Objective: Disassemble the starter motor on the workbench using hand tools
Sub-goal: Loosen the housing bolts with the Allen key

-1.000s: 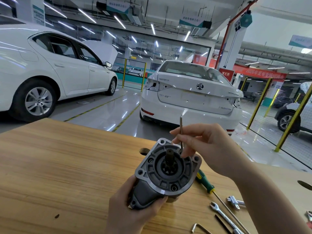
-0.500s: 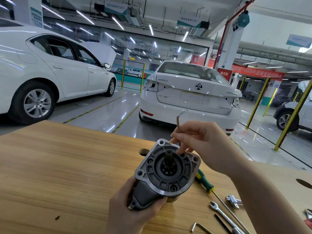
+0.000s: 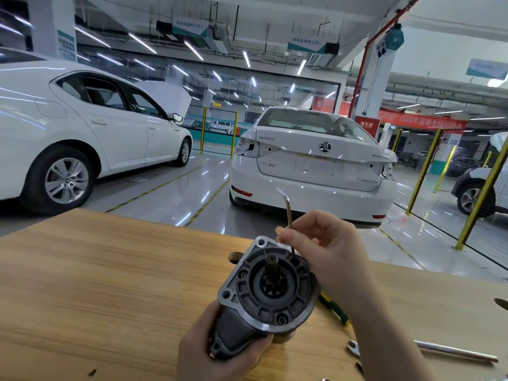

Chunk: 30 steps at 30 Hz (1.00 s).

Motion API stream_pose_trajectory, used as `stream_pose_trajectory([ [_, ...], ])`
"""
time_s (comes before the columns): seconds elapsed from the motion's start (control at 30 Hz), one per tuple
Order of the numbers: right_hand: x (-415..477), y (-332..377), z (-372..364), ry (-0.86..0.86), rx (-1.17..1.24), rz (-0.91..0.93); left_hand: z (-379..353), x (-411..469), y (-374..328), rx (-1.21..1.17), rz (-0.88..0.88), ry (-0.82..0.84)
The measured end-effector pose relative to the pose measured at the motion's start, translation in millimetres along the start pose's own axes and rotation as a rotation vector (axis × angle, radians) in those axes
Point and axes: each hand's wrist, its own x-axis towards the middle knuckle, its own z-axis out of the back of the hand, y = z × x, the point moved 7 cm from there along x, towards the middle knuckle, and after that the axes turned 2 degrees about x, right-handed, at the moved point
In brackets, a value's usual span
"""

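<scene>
The right hand (image 3: 327, 248) pinched a bent hex key (image 3: 288, 215), its tip at the top flange of the starter motor (image 3: 272, 292). The left hand (image 3: 217, 356) gripped the motor's body over the workbench (image 3: 110, 284). Beyond the motor, a white car (image 3: 313, 171) bore a Skoda badge (image 3: 325, 147).

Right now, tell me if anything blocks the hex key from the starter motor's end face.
Nothing visible does. The right hand pinches the L-shaped metal hex key, whose lower end reaches the end face of the grey starter motor; the left hand grips its body.

Bright overhead tube lighting, floor (image 3: 176, 193) glare, wide-angle edge bending, sharp focus.
</scene>
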Motion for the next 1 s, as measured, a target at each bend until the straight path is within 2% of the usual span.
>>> stream_pose_trajectory([
  [0.17, 1.2, 1.4, -0.4, 0.055, -0.067, 0.049, 0.7, -1.1, 5.7, -0.022, 0.051, 0.011],
  [0.43, -1.5, 2.2, -0.6, 0.15, 0.074, 0.057, -1.6, 1.1, 1.7, -0.115, 0.111, 0.057],
  [0.53, -0.7, 1.1, -1.8, 0.131, 0.075, 0.057, -2.4, 2.5, 4.3, -0.141, 0.129, 0.048],
  [0.7, 2.5, -4.4, -3.9, -0.008, 0.05, 0.029, -1.2, 5.2, 6.9, -0.176, 0.165, 0.051],
  [0.8, 3.6, -3.1, -7.7, 0.003, 0.008, 0.031, -0.6, 4.7, 6.0, -0.161, 0.146, 0.048],
  [1.0, 4.2, -3.0, -4.4, 0.051, 0.07, 0.014, -1.0, 0.5, 2.6, -0.124, 0.107, 0.066],
])
